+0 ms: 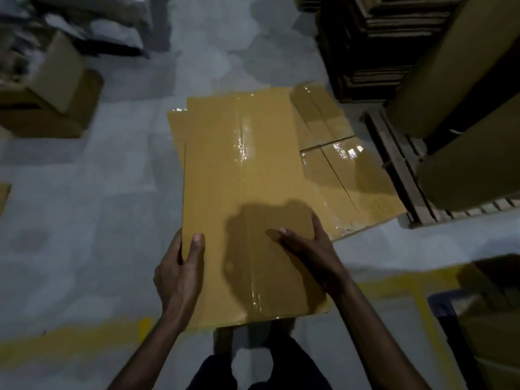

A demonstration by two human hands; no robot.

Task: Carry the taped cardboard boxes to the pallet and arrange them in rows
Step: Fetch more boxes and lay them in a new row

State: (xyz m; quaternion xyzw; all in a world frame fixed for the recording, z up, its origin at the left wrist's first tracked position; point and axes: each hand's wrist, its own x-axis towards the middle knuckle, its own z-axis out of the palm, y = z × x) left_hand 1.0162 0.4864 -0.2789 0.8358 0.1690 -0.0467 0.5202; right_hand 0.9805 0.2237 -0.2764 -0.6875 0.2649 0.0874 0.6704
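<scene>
A taped brown cardboard box (239, 192) fills the middle of the head view, with clear tape running down its top seam. My left hand (177, 274) grips its near-left edge, thumb on top and fingers round the side. My right hand (309, 249) holds the near-right edge, thumb on top and fingers spread along the side. Just beyond and to the right, two other taped boxes (346, 170) lie side by side low on the floor. A wooden pallet (399, 164) stands to their right, bearing large brown boxes (464, 94).
An open cardboard box (53, 94) sits on the grey floor at the far left. Stacked flat cardboard (374, 38) rises at the back right. A yellow floor line (70, 339) crosses near my feet. More boxes (495, 319) stand at the near right.
</scene>
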